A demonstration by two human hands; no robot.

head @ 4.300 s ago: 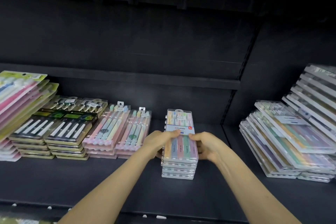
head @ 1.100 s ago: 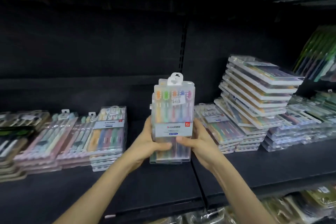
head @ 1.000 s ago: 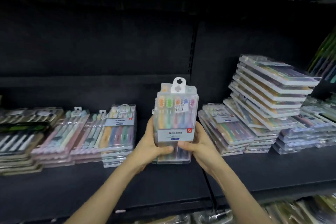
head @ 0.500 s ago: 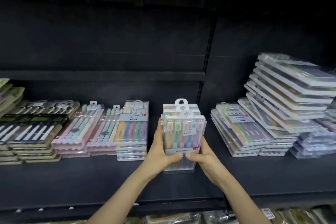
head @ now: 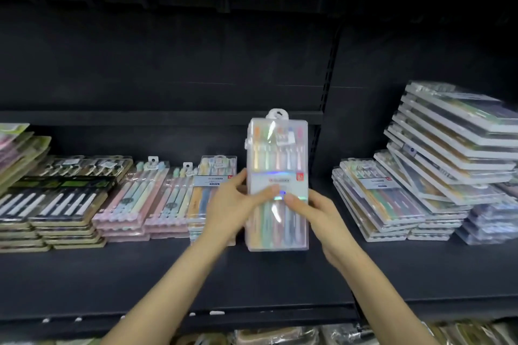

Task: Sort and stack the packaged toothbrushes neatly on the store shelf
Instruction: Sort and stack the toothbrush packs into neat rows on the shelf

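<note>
At the middle of the shelf [head: 140,274], just right of the matching stack [head: 215,176], your left hand [head: 232,204] and right hand [head: 316,213] each close their grip on the toothbrush pack [head: 277,159], thumbs across its label. You hold it upright. Other stacks [head: 378,199] lie toward the shelf's right end.

The dark shelf [head: 252,274] is long and flat. At its far left, green packs [head: 19,154] lean in a tilted pile. Next to them sit low stacks of black packs [head: 56,204]. Then come two stacks of pink packs [head: 131,204], side by side. Just beside those is a stack of clear packs [head: 204,196] with bright brushes inside. Well apart, on the right, lies a flat pile [head: 375,199] of clear packs. A tall pile [head: 448,148] leans on it. Small white bits [head: 215,313] dot the front edge.
</note>
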